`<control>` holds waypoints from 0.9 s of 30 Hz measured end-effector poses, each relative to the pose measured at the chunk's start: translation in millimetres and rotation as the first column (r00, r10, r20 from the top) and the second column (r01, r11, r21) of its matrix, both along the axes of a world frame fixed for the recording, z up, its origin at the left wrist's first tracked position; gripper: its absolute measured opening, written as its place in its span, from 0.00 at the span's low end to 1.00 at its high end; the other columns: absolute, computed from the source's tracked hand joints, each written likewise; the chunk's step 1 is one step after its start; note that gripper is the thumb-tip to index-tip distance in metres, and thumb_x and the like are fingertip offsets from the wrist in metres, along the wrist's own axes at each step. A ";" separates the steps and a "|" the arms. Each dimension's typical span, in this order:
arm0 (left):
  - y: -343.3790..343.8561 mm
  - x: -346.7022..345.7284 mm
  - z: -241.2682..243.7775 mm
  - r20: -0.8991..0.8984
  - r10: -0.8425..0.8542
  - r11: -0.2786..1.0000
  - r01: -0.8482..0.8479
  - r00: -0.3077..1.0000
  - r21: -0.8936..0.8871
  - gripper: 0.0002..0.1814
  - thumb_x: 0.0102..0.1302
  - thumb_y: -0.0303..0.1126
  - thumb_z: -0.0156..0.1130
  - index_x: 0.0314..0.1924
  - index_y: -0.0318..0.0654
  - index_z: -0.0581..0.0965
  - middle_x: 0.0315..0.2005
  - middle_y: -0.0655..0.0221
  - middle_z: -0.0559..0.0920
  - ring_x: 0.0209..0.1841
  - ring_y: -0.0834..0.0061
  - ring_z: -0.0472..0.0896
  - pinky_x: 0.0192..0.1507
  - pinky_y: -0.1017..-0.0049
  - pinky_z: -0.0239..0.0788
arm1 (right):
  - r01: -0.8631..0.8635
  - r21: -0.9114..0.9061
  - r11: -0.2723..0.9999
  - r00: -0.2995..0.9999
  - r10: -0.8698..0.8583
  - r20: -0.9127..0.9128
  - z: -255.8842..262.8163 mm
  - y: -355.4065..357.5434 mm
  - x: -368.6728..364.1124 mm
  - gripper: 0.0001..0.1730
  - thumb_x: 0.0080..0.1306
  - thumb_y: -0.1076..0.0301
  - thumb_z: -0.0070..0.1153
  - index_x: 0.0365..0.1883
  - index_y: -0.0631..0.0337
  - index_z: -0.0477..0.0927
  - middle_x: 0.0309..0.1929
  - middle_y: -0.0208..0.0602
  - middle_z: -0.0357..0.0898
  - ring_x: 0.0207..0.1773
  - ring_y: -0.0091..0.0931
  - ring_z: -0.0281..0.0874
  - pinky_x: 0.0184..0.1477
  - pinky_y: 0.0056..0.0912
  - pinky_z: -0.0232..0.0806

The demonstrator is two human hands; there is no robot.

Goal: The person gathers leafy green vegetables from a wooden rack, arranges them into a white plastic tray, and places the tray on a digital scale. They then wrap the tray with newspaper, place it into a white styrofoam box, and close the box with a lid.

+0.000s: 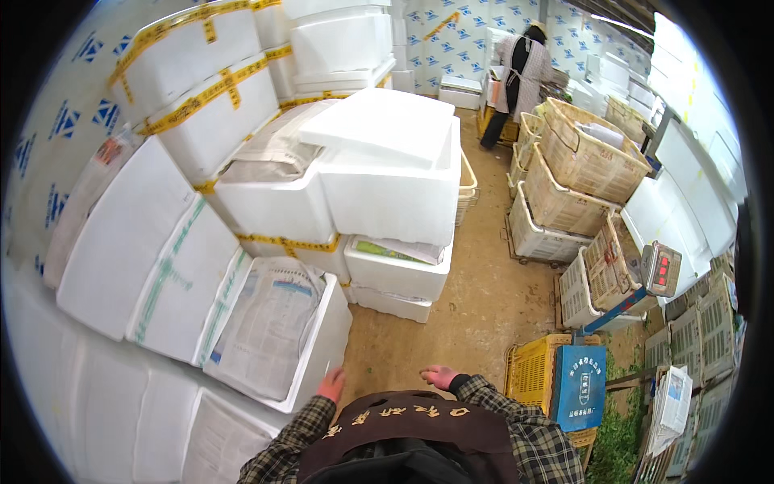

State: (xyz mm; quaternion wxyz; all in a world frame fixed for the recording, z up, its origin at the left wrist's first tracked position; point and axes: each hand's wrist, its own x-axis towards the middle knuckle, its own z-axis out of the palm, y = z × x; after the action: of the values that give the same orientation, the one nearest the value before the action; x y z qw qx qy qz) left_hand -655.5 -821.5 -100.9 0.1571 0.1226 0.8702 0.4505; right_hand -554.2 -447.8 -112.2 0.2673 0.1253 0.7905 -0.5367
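Note:
My left hand is beside the near wall of an open white foam box, with nothing seen in it; whether it touches the box I cannot tell. Newspaper lines that box and covers what is inside. In front of my dark apron, over the brown floor, my right hand is held out with its fingers apart and empty. Beyond stand stacked foam boxes, the top one with a foam lid lying askew on it. Folded newspaper covers the box beside it.
To my right a platform scale with a blue panel and a lit display stands by a yellow crate. Farther on are stacked plastic crates. Greens lie on the floor. A person stands at the far end.

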 end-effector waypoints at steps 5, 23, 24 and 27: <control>-1.0 -151.1 69.0 -0.152 0.134 0.932 -0.073 0.979 0.354 0.27 0.66 0.37 0.60 0.63 0.34 0.70 0.56 0.55 0.77 0.61 0.58 0.73 0.64 0.66 0.62 | 0.145 0.135 0.980 0.975 -0.118 -0.187 107.3 12.8 -78.8 0.26 0.70 0.56 0.51 0.58 0.68 0.75 0.48 0.47 0.82 0.48 0.31 0.80 0.49 0.32 0.70; 174.9 -473.1 364.8 -0.582 -0.762 0.643 0.229 0.285 -0.731 0.56 0.34 0.37 0.81 0.67 0.41 0.64 0.67 0.57 0.65 0.72 0.55 0.57 0.74 0.54 0.42 | 0.440 0.816 0.374 0.858 0.091 -0.505 290.5 50.2 -287.1 0.43 0.46 0.49 0.70 0.60 0.56 0.72 0.63 0.39 0.70 0.75 0.39 0.53 0.73 0.61 0.41; 177.1 -478.2 356.6 -0.643 -0.741 0.671 0.263 0.193 -0.693 0.55 0.34 0.36 0.81 0.67 0.41 0.64 0.65 0.57 0.66 0.70 0.54 0.60 0.73 0.55 0.47 | 0.440 0.842 0.313 0.860 0.121 -0.495 283.4 54.7 -284.9 0.41 0.42 0.51 0.73 0.55 0.53 0.74 0.55 0.36 0.76 0.71 0.37 0.61 0.73 0.64 0.41; 176.8 -491.9 351.7 -0.737 -0.665 0.737 0.266 0.120 -0.621 0.52 0.37 0.31 0.76 0.67 0.40 0.64 0.65 0.56 0.69 0.69 0.55 0.64 0.71 0.57 0.54 | 0.216 0.920 0.327 0.944 0.171 -0.283 301.6 49.5 -290.2 0.40 0.43 0.51 0.73 0.55 0.50 0.73 0.49 0.35 0.78 0.63 0.35 0.70 0.72 0.63 0.43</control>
State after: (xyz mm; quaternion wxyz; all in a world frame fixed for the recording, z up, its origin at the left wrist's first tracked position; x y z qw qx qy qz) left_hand -1147.4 -644.7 250.8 -0.2267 0.6022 0.7634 0.0574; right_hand -844.4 -398.3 189.4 0.0008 0.1763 0.9843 0.0057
